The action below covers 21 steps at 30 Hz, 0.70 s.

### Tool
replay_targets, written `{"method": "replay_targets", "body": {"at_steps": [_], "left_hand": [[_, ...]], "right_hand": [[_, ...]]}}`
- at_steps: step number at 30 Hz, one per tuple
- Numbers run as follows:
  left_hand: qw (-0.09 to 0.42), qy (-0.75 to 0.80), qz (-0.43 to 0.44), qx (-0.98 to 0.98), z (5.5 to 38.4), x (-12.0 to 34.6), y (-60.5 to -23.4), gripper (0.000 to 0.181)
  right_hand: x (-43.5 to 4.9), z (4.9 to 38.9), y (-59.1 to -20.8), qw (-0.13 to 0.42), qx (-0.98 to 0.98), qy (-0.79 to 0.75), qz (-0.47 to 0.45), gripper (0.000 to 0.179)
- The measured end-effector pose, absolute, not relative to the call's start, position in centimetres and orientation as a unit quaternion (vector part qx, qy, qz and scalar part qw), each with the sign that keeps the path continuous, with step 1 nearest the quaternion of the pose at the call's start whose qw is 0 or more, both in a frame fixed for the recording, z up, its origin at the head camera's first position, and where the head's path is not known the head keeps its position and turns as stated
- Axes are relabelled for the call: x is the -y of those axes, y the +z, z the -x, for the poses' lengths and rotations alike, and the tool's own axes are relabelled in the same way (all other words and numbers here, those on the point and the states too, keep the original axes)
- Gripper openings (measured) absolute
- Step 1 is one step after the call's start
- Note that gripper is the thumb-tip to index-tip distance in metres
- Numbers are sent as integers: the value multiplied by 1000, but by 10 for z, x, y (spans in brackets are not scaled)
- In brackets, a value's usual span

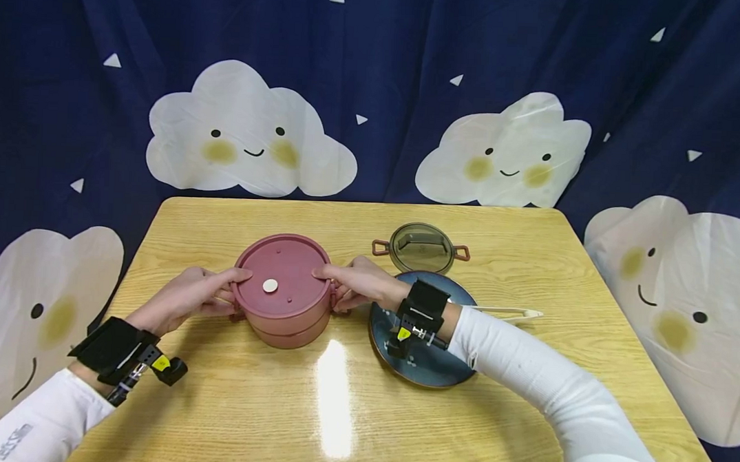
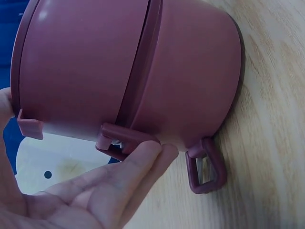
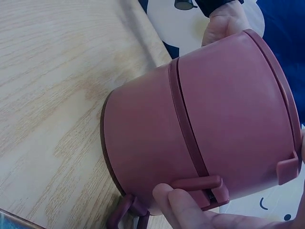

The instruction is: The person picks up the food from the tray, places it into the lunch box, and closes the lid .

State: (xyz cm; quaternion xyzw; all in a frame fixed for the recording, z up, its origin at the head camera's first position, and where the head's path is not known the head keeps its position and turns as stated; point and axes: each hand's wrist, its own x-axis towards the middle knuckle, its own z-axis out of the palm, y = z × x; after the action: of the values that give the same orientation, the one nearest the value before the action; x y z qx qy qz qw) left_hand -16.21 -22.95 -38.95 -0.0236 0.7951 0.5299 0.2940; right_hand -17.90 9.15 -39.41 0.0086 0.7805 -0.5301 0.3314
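A dusky-pink pot (image 1: 288,331) of two stacked tiers stands on the table, capped by a matching round lid (image 1: 294,269) with a white knob. My left hand (image 1: 209,289) grips its left side, thumb on the lid's edge and fingertips at the upper tier's handle (image 2: 133,133). On the opposite side my right hand (image 1: 364,282) does likewise, its fingers against the other upper handle (image 3: 198,182). Below, the lower tier's loop handle (image 2: 221,176) is untouched by the left fingers. The pot's base looks level on the wood in the head view.
Under my right forearm lies a dark blue round dish (image 1: 432,375), partly hidden. A pale slim utensil (image 1: 530,314), perhaps tongs, sticks out from it to the right. Behind is a see-through lid (image 1: 421,262) with two reddish side handles. A navy curtain (image 1: 389,66) hangs beyond the table (image 1: 244,405).
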Motion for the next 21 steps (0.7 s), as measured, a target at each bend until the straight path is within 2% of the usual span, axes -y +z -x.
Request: {"method": "replay_targets", "body": {"at_steps": [15, 21], "left_hand": [[280, 530, 16, -800, 158, 231, -400, 73], [283, 534, 5, -797, 159, 231, -401, 71]], "right_hand": [[-89, 180, -394, 333, -784, -524, -5, 49], [-89, 179, -394, 332, -788, -519, -6, 49]]}}
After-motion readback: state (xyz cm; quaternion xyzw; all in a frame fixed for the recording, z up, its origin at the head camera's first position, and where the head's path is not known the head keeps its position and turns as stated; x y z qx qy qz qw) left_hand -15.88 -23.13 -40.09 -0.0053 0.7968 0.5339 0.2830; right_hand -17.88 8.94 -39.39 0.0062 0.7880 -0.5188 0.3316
